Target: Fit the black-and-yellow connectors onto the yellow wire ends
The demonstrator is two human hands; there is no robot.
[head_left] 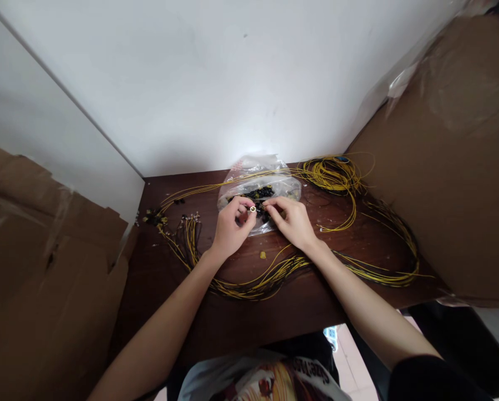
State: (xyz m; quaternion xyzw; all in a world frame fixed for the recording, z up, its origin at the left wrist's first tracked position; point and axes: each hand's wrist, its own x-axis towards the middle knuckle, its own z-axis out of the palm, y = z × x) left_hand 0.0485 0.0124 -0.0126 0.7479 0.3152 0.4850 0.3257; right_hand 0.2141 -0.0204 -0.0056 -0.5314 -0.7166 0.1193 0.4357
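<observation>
My left hand (234, 225) is closed in a pinch on a small pale ring-shaped part (253, 209) at its fingertips. Just to the right, my right hand (290, 219) has its thumb and finger pressed together near small dark parts; what they hold is too small to make out. Both hands are over a clear plastic bag (249, 167) with black and yellow small pieces (263, 192) in it. Long yellow and black wires (249, 291) curve across the table in front of the hands and pass under my right forearm.
A coil of yellow wire (331, 175) lies at the back right of the brown table (233, 328). Wire ends with connectors (155, 218) lie at left. A small yellow piece (263, 255) sits near the middle. Cardboard stands at both sides, with a white wall behind.
</observation>
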